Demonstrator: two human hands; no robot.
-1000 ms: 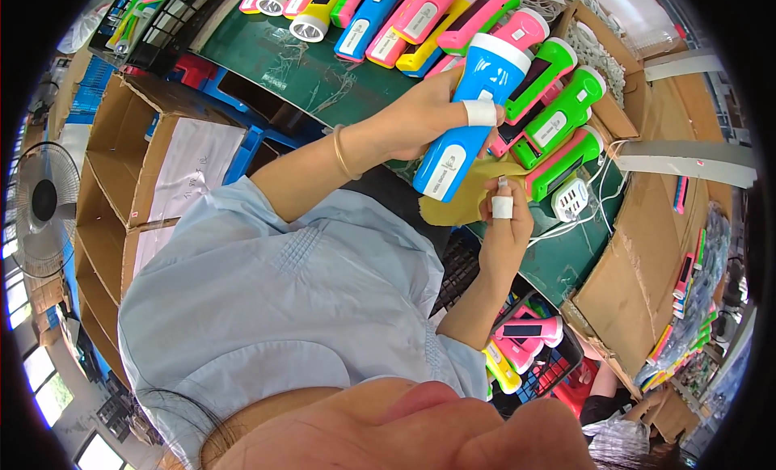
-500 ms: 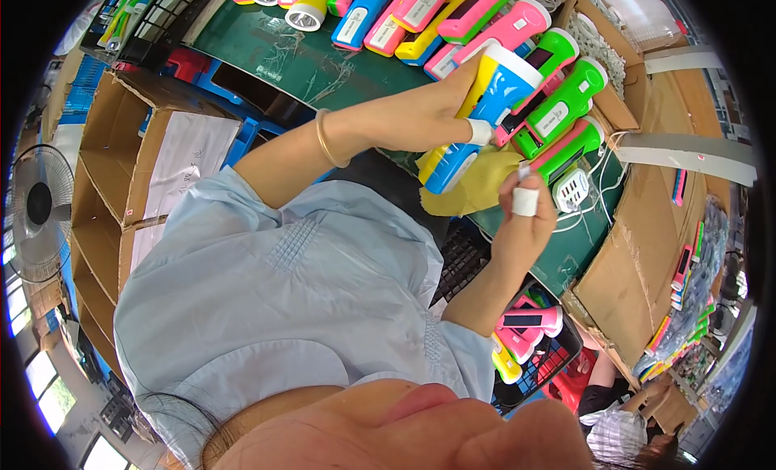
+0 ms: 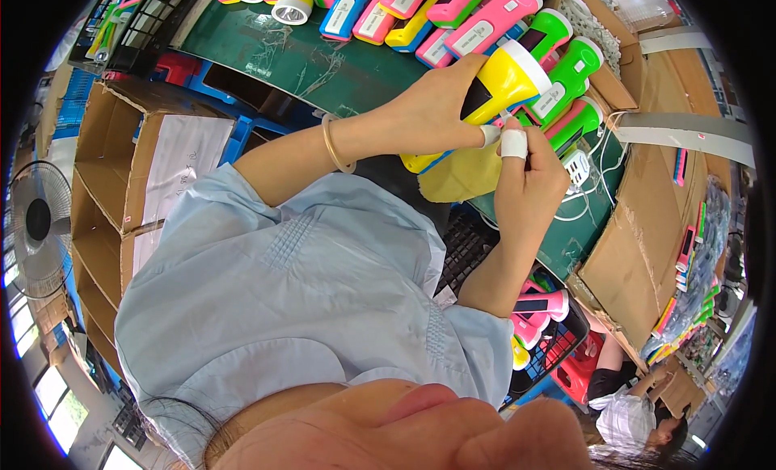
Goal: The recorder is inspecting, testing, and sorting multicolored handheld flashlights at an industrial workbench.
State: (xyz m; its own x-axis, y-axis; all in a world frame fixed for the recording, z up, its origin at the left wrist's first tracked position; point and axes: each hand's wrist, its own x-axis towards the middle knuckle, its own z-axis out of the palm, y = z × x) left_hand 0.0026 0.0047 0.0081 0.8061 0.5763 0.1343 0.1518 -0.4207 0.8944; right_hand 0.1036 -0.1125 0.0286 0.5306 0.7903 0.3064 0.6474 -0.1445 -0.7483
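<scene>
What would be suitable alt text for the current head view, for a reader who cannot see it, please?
A person's left hand holds a yellow flashlight while the right hand, bearing white tape, is close beside it. More flashlights, in pink, green, yellow and blue, lie on the green table beyond.

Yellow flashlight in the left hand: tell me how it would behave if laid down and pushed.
The yellow flashlight looks stiff, given its smooth, plastic-looking shell. That smoothness may make it slippery. Its wide, round head could make it swing or roll unevenly.
</scene>
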